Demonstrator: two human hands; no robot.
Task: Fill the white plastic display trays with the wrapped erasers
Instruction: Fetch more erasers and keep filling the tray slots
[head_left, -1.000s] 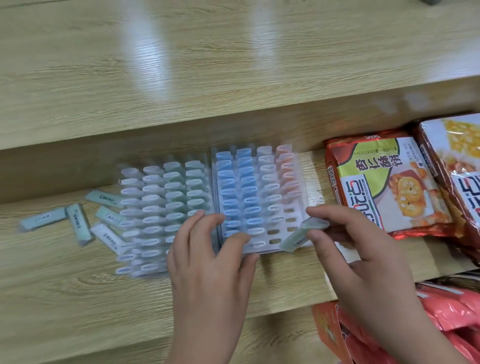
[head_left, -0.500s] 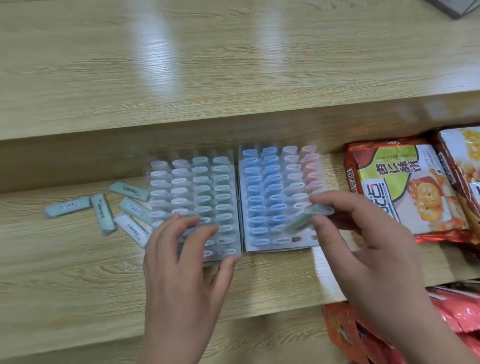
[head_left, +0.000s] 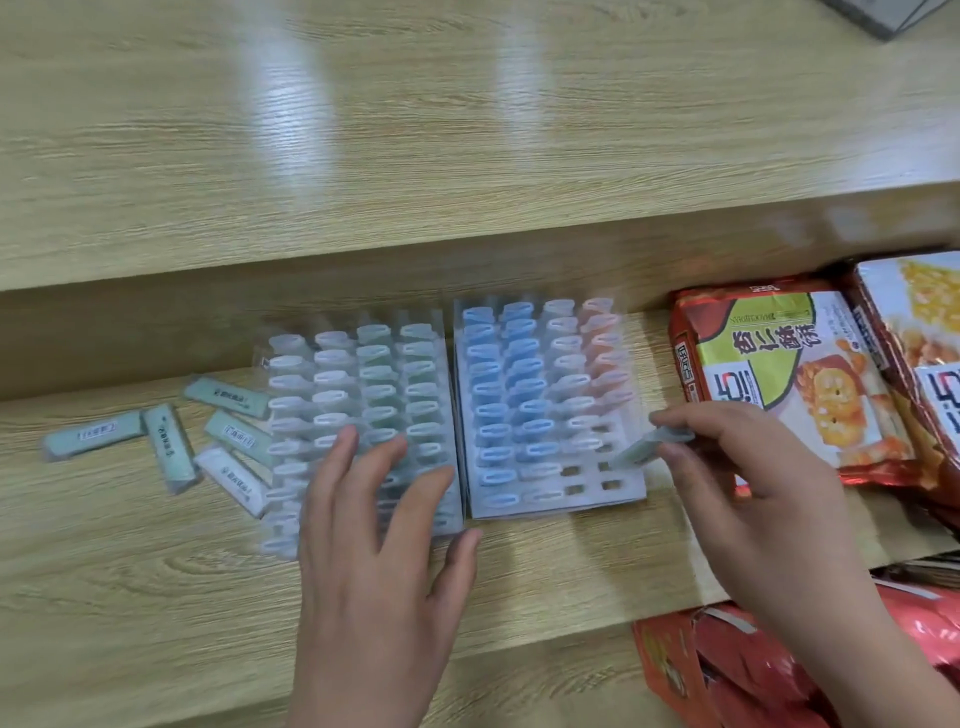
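1. A head-camera view looking down on a pale wooden shelf (head_left: 156, 571) is shown, with two white plastic display trays side by side at the centre of the frame.
2. The left tray (head_left: 448, 374) is packed with upright white and green erasers. The right tray (head_left: 631, 488) is packed with blue, white and pink ones, and a few empty slots (head_left: 610, 486) are left at its lower right corner.
3. The left hand (head_left: 374, 561) is laid on the near part of the left tray, fingers straight and spread.
4. A green wrapped eraser (head_left: 644, 451) is pinched between thumb and forefinger of the right hand (head_left: 753, 493), tilted, just above the empty slots.
5. Five loose erasers (head_left: 169, 449) are scattered flat at centre left, beside the left tray.
6. Snack packets (head_left: 779, 374) are stacked at the right edge.
7. The eraser is judged light and firm, its film wrap probably slippery. It is best pinched by its long sides near the upper end, so that the lower end is left free to enter a slot.
8. The trays look thin and likely to slide, so each may need to be held down.
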